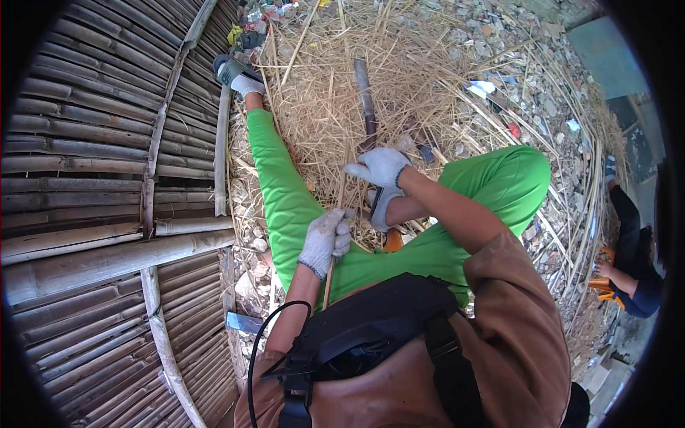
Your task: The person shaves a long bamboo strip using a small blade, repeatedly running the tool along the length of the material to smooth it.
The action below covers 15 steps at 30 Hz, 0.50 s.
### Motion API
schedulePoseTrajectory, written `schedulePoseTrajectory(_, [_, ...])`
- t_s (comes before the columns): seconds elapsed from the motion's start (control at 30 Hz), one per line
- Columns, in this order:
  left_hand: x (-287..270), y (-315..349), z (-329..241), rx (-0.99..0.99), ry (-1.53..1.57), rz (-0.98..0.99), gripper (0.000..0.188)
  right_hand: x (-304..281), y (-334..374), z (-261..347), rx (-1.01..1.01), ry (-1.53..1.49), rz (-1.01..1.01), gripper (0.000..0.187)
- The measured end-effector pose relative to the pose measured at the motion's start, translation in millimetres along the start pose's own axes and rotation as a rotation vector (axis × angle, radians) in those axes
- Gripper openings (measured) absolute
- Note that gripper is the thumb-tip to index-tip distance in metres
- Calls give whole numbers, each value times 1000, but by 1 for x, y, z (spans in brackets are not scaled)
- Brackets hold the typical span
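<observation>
Left hand closes its fingers around a thin bamboo strip, steadying it upright over the straw-strewn ground, while right hand grips its upper end.

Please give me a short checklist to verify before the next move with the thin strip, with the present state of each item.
1. Left hand closed on the strip: ok.
2. Right hand on the strip's upper part: cannot tell; it is near, contact is hidden.
3. Gloves on both hands: ok.
4. Legs away from the strip: not ok; it runs between them.
5. Blade on the ground out of the way: ok; it lies beside the left forearm, untouched.
6. Other person at a distance: ok; at the right edge.
</observation>
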<state>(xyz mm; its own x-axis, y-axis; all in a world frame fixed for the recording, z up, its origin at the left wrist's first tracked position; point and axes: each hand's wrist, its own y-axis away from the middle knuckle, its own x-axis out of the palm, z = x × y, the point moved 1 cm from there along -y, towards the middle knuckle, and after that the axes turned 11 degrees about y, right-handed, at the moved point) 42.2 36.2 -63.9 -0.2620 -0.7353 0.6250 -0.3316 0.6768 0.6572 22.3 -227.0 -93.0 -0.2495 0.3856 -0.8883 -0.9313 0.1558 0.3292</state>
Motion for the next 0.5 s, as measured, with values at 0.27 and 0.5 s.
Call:
schedulePoseTrajectory(0.27, [40,36,-37,251,-216,-50,31,-13,26,6,45,-851,-186,71])
schedulePoseTrajectory(0.5, [74,74,-37,386,-472,-54,30,-78,40,23,57,-1284,-294,43])
